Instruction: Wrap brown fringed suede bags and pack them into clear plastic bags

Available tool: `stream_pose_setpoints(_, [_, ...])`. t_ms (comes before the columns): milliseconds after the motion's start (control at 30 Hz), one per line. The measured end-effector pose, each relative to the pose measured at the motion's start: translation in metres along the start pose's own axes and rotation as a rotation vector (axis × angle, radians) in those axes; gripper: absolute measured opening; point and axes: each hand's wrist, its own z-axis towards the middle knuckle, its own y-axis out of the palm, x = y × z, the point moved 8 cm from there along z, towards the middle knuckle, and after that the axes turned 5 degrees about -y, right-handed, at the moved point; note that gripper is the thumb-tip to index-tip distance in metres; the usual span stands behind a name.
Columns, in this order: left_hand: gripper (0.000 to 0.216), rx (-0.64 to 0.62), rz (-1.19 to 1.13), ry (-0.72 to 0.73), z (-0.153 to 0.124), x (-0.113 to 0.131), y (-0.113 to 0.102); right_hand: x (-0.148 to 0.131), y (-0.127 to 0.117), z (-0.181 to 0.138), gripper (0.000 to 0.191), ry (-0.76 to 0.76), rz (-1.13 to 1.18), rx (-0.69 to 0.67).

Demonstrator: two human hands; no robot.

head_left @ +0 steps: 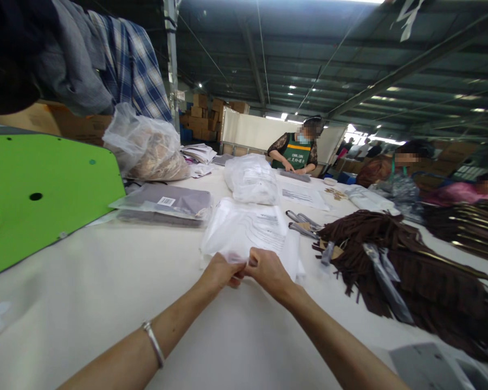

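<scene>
Both of my hands meet at the near edge of a stack of clear plastic bags [244, 230] printed with lines of text. My left hand [224, 271] pinches the edge of the top bag, and my right hand [264, 268] grips the same edge right beside it, the fingers nearly touching. Behind the stack sits a bulging white plastic bundle [251, 179]. To the left lies a grey folded item in a clear bag with a barcode label [166, 201]. Dark brown fringed pieces [410, 271] are heaped to the right, with grey straps [305, 223] near them.
A green machine panel [44, 189] stands on the left of the white table [117, 281]. Behind it is a plastic bag of brown material [146, 146]. Across the table a co-worker in a green apron [296, 151] handles a grey flat item. More people sit at the right.
</scene>
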Motion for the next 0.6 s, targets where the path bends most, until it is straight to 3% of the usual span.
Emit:
stream_pose_setpoints(167, [0.039,0.02,0.296,-0.059,-0.004,-0.004,-0.011,0.027,-0.024,0.004,0.025,0.111,0.091,0.076])
stream_pose_setpoints(300, [0.038,-0.006,0.525,0.039,-0.049,0.02,-0.02,0.035,-0.049,0.001,0.018,0.145,0.016,0.134])
stream_pose_setpoints(400, [0.031,0.061,0.757,0.218,-0.091,0.053,-0.014,0.016,-0.047,-0.006,0.01,0.082,-0.075,0.084])
stream_pose_setpoints(467, [0.009,0.199,1.039,0.484,-0.11,0.081,-0.001,-0.005,-0.04,-0.011,0.004,0.024,-0.137,0.038])
stream_pose_setpoints(533, [0.034,0.332,1.295,0.709,-0.114,0.097,0.015,-0.026,-0.033,-0.018,0.005,-0.032,-0.195,-0.002])
stream_pose_setpoints(600, [0.039,0.386,1.424,0.741,-0.099,0.095,0.017,-0.039,-0.028,-0.025,0.008,-0.067,-0.253,-0.037])
